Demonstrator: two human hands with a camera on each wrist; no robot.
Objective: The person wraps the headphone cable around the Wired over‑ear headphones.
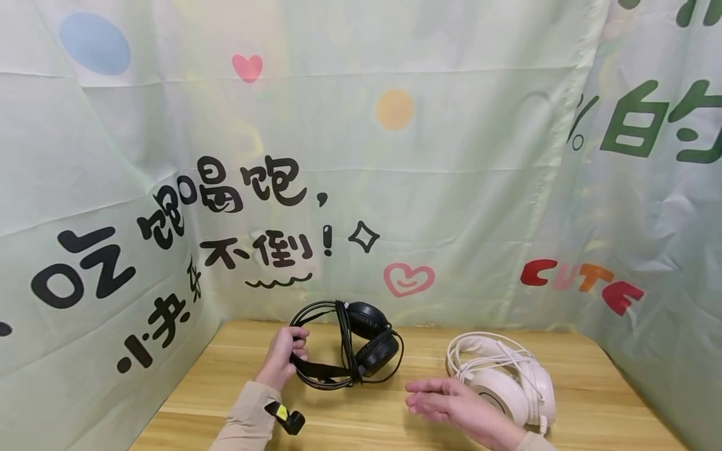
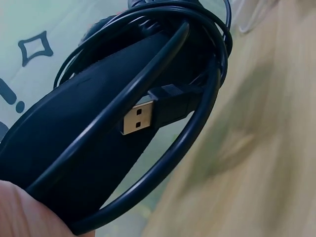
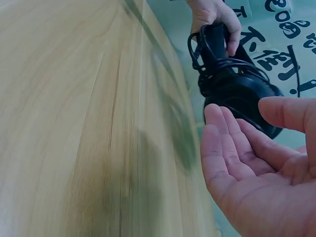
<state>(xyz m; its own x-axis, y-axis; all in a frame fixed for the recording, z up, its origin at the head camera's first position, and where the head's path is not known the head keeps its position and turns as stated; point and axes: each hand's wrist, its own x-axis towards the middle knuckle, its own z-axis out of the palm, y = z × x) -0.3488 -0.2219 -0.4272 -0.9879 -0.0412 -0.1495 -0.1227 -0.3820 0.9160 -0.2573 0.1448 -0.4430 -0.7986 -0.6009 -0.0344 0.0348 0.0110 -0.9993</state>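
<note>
Black headphones (image 1: 376, 352) with their cable wound round the band are held above the table by my left hand (image 1: 283, 356), whose fingers grip the headband end. In the left wrist view a USB plug (image 2: 138, 118) pokes out between the cable and the dark headband (image 2: 98, 113). My right hand (image 1: 457, 410) is held with fingers extended and nothing in it, to the right of the black headphones and apart from them. Close beside it, white headphones (image 1: 507, 391) lie on the table with their white cable coiled over them.
The wooden table (image 1: 361, 413) backs onto a pale green printed cloth (image 1: 451, 200), which also hangs at both sides. A small black device with a yellow mark (image 1: 282, 413) is strapped at the left wrist.
</note>
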